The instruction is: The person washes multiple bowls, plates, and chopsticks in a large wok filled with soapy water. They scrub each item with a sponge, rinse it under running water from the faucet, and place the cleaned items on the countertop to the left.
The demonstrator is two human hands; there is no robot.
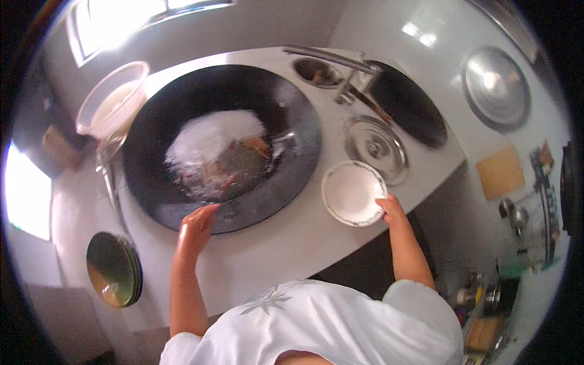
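Observation:
My right hand grips the rim of a white bowl with a patterned edge. The bowl is tilted so its inside faces me, and I see nothing in it. My left hand is at the near rim of a large dark wok, with no object visible in it. Whether it touches the rim is unclear. Inside the wok are water and a mound of white foam. Blurred orange and reddish things show in the water.
Left of the wok are a translucent plastic basin, a metal ladle and stacked dark bowls. A metal lid, a faucet, a round opening with contents and a dark pan lie right on the white counter.

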